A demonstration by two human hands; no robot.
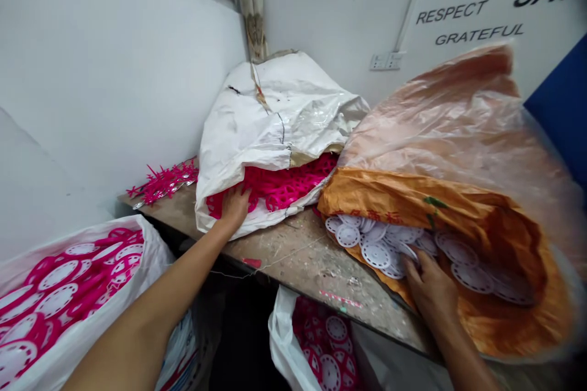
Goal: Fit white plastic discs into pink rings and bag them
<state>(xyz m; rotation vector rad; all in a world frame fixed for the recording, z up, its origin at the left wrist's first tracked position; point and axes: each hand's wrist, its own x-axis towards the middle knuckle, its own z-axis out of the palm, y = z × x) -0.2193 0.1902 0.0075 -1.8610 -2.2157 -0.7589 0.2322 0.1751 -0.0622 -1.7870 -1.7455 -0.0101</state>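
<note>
My left hand (236, 204) reaches into the mouth of a white woven sack (275, 116). Its fingers touch the bright pink plastic pieces (293, 183) inside; the fingertips are partly lost among them, so their grip is unclear. Over the lip of an orange sack (367, 186), my right hand (431, 284) is closed, pinching a white plastic disc (408, 250) between thumb and fingers. Many more white discs with slots around their rims (376, 252) lie in that sack's opening. Both sacks rest on their sides on a worn table (293, 256).
At lower left, a white bag (153, 250) holds pink pieces fitted with white discs. Another white bag (282, 324) below the table edge holds similar ones. Pink spiky plastic bits (167, 183) lie at the table's left corner. Walls stand behind, with a socket (385, 61).
</note>
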